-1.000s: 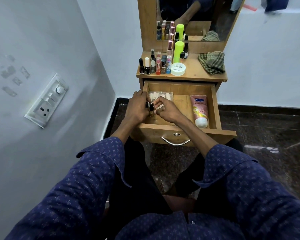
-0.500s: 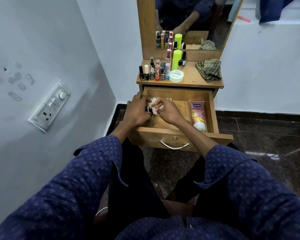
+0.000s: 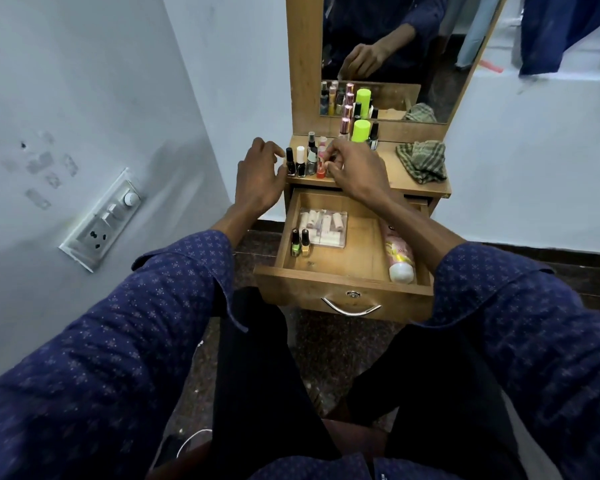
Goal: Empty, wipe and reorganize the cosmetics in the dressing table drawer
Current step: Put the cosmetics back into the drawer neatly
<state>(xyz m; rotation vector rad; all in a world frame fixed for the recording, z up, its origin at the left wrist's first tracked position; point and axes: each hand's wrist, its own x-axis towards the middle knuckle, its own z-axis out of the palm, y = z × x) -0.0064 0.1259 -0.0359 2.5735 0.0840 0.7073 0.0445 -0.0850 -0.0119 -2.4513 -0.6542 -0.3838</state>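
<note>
While the drawer [image 3: 343, 271] stands pulled open below them, both hands are raised to the row of small bottles [image 3: 303, 162] at the front left of the dressing table surface [image 3: 402, 178]. The left hand [image 3: 260, 178] is loosely curled, fingers half spread, its fingertips just beside the black-capped bottle at the left end of the row; I cannot tell whether it touches it. The right hand [image 3: 355, 168] has its fingers drawn together in a pinch around a small red-based bottle [image 3: 321, 169] in the same row. Beyond the right hand stand a lime-green can [image 3: 360, 130] and taller bottles against the mirror [image 3: 388, 53], and to its right lies a crumpled checked cloth [image 3: 421, 161].

Under the hands, the drawer holds three groups of things. Nearest the left hand's wrist, two nail polish bottles [image 3: 300, 242] stand upright side by side against the left wall, one with green contents, one yellowish. Touching them on their right lies a clear flat case [image 3: 322, 226] with pale pieces inside. Beneath the right forearm, along the right wall, a pink tube [image 3: 400, 258] lies with its white cap toward the drawer front.
</note>
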